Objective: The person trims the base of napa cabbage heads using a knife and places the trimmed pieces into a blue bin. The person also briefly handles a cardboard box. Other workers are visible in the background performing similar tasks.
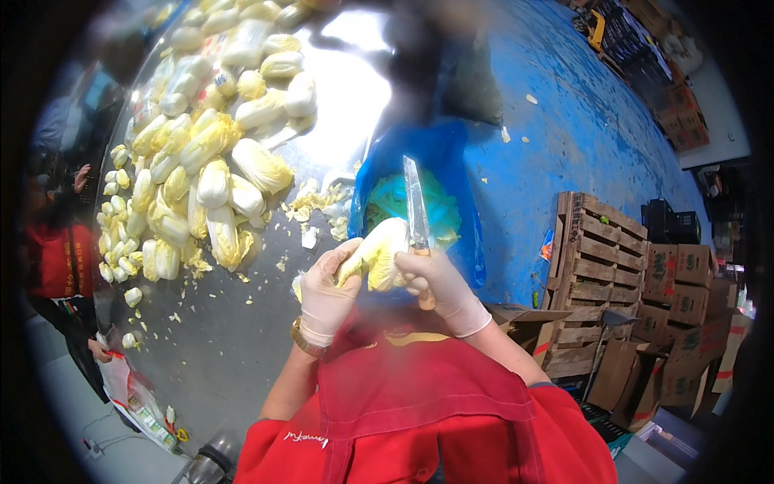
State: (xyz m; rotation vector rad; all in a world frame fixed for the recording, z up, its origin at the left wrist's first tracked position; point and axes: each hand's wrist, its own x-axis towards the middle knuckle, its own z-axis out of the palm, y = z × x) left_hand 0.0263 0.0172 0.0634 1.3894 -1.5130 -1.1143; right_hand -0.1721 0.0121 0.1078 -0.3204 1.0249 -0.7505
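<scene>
My left hand, in a white glove, grips the leafy end of a napa cabbage held in front of my red apron. My right hand, gloved too, is closed around the wooden handle of a knife. Its long blade points up and away from me, beside the cabbage. Below and beyond the cabbage, a blue plastic bag stands open with leaf trimmings inside. Some of the cabbage's underside is hidden by my fingers.
A metal table on the left bears a large heap of napa cabbages and leaf scraps. A person stands at its far left side. To the right are a wooden pallet, cardboard boxes and blue floor.
</scene>
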